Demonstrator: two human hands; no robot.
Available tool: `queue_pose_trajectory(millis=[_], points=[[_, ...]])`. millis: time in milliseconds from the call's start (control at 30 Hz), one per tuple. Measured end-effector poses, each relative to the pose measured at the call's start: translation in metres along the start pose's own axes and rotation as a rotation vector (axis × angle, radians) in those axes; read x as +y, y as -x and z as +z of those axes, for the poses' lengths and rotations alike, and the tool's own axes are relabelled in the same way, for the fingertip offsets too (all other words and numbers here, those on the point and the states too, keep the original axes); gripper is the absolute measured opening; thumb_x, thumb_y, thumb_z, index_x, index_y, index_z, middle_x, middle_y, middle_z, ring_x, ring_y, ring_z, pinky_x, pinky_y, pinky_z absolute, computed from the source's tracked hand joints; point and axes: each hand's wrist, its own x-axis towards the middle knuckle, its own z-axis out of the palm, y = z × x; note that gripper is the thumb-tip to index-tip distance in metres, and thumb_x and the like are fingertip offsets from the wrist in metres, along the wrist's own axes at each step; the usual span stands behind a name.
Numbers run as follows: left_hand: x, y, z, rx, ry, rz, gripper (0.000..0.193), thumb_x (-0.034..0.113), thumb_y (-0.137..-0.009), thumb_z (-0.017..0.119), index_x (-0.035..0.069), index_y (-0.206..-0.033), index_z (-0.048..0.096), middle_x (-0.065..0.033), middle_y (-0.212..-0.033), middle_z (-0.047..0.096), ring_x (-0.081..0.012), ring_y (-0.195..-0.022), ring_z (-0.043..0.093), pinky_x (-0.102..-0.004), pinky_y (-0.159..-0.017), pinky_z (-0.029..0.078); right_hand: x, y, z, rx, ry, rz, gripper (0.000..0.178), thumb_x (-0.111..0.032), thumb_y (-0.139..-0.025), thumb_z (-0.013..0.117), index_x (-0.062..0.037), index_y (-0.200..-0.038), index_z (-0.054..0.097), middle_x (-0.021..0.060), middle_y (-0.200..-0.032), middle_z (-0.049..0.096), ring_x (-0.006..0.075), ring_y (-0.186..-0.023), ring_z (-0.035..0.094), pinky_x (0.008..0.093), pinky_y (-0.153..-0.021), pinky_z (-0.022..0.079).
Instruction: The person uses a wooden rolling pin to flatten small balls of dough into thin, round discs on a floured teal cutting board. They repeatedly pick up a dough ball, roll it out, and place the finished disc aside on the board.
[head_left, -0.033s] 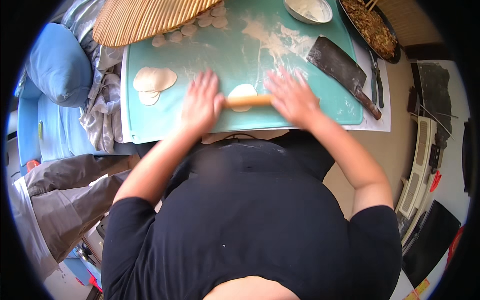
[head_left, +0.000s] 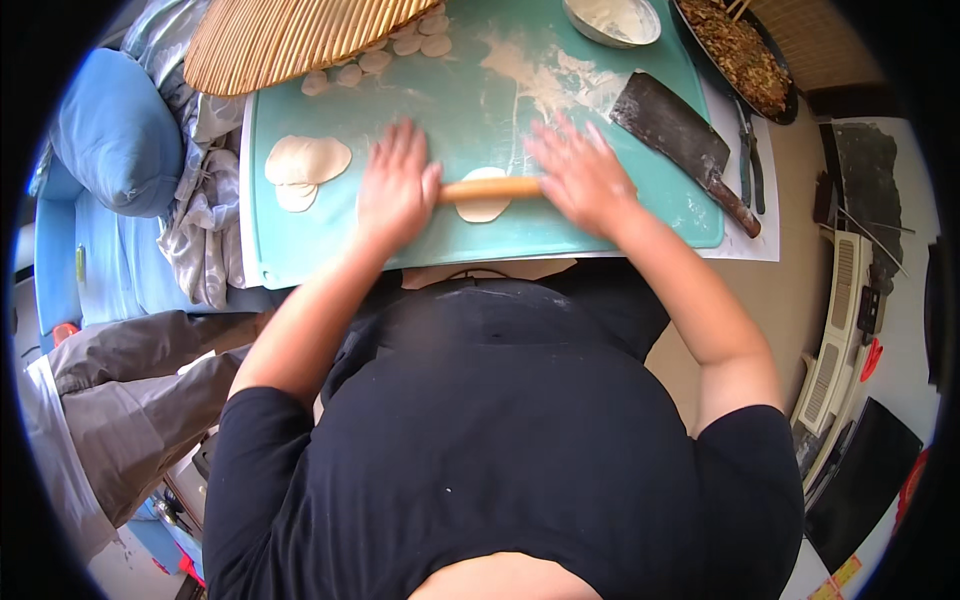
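A wooden rolling pin (head_left: pixel 490 189) lies crosswise over a round, thin dough wrapper (head_left: pixel 483 210) on the turquoise mat (head_left: pixel 400 268). My left hand (head_left: pixel 396 185) rests flat on the pin's left end, fingers stretched out. On the other end lies my right hand (head_left: pixel 580 178), palm down with its fingers spread and slightly blurred. Both palms hide the pin's ends. Left of my left hand sits a small pile of rolled dough wrappers (head_left: pixel 308 160), overlapping one another. Flour (head_left: pixel 545 75) dusts the mat beyond my right hand.
A cleaver (head_left: pixel 672 130) lies right of my right hand, beside dark-handled scissors or pliers (head_left: pixel 750 160). Farther off are a flour bowl (head_left: pixel 615 22), a pan of chopped filling (head_left: pixel 735 55), several small dough discs (head_left: pixel 375 62) and a slatted tray (head_left: pixel 300 40). Another person's trousered legs (head_left: pixel 150 370) are at left.
The rolling pin has rolled a little away from me over the wrapper, and both hands have moved with it. More of the wrapper's near side shows.
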Motion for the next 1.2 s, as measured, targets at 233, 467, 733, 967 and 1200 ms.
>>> queue_pose_trajectory(millis=[233, 467, 733, 967, 1200], points=[[0.021, 0.031, -0.008, -0.05, -0.094, 0.091, 0.058, 0.033, -0.091, 0.046, -0.004, -0.134, 0.038, -0.0235, -0.146, 0.028, -0.0398, -0.135, 0.025, -0.0487, -0.111, 0.02, -0.008, 0.051, 0.021, -0.048, 0.052, 0.064, 0.057, -0.041, -0.09, 0.045, -0.0155, -0.141, 0.037, 0.0085, -0.151, 0.025, 0.0314, -0.14, 0.018, 0.0545, -0.111, 0.016], [-0.008, -0.031, 0.007, 0.107, -0.118, -0.047, 0.054, 0.033, -0.092, 0.042, -0.005, -0.131, 0.041, -0.0234, -0.145, 0.03, -0.0404, -0.135, 0.025, -0.0498, -0.109, 0.022, 0.022, -0.015, 0.019, 0.177, 0.07, 0.158, 0.052, -0.038, -0.096, 0.035, -0.0129, -0.142, 0.034, 0.008, -0.151, 0.024, 0.0301, -0.14, 0.017, 0.047, -0.113, 0.015], [0.004, 0.001, -0.002, -0.065, -0.08, -0.023, 0.053, 0.031, -0.094, 0.037, -0.001, -0.136, 0.036, -0.0237, -0.147, 0.025, -0.0421, -0.137, 0.018, -0.0522, -0.111, 0.017, -0.008, 0.012, 0.012, 0.068, 0.061, 0.017, 0.054, -0.041, -0.094, 0.041, -0.0151, -0.141, 0.037, 0.0063, -0.151, 0.025, 0.0289, -0.14, 0.018, 0.0498, -0.113, 0.012], [0.014, -0.002, -0.003, -0.024, -0.154, 0.0, 0.058, 0.037, -0.092, 0.041, -0.001, -0.136, 0.037, -0.0217, -0.148, 0.023, -0.0391, -0.139, 0.017, -0.0512, -0.111, 0.016, 0.004, 0.032, 0.019, 0.052, 0.047, 0.151, 0.054, -0.043, -0.094, 0.039, -0.0146, -0.14, 0.038, 0.0092, -0.151, 0.024, 0.0283, -0.141, 0.015, 0.05, -0.113, 0.01], [-0.012, -0.031, 0.011, 0.118, -0.046, -0.11, 0.053, 0.033, -0.094, 0.038, 0.0, -0.136, 0.036, -0.0241, -0.147, 0.025, -0.0453, -0.136, 0.019, -0.0549, -0.108, 0.02, 0.005, -0.011, 0.003, 0.062, 0.183, 0.081, 0.055, -0.044, -0.093, 0.04, -0.0157, -0.141, 0.037, 0.0057, -0.151, 0.026, 0.0281, -0.141, 0.015, 0.0491, -0.113, 0.011]])
